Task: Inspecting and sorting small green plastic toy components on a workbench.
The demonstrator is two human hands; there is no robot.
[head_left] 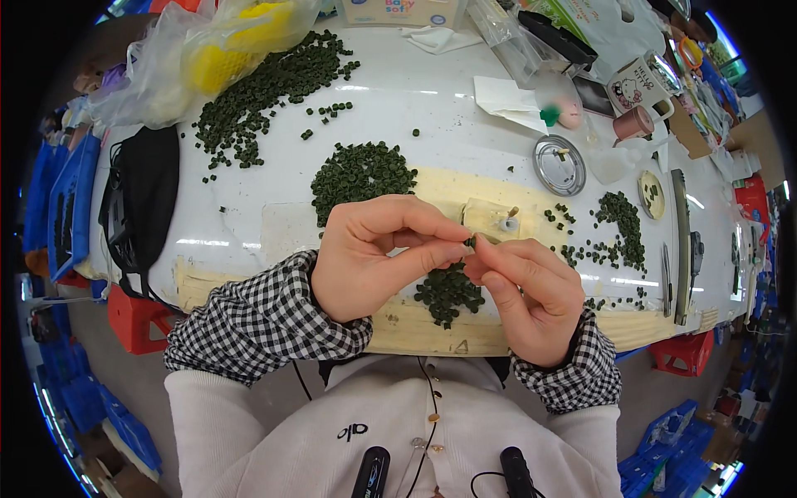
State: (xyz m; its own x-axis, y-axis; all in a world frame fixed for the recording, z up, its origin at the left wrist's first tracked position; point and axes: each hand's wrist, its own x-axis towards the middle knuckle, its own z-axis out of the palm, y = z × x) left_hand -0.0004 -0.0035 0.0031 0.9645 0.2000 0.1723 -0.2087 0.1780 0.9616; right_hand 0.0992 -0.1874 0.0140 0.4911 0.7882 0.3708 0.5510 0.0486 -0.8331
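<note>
Both hands [353, 261] [540, 303] meet above a white table [382, 104], red stools [135, 319] below.

Held piece [471, 241]: dark green. Main heap [363, 178], mid-tabletop: same dark green. Tabletop [266, 195]: white; strip [415, 338] along its near edge, cream-yellow. Left edge: cloth pouch [148, 203], solid black. Far-left corner: plastic bag [158, 62], clear to whitish, bright yellow showing through. Toward right edge: cup [633, 124], dusty pink; round dish [547, 168], silver. Sleeve cover [249, 305], left arm: black-and-white check; shirt [382, 456], plain off-white. Stool [137, 319] below near-left corner: red.
</note>
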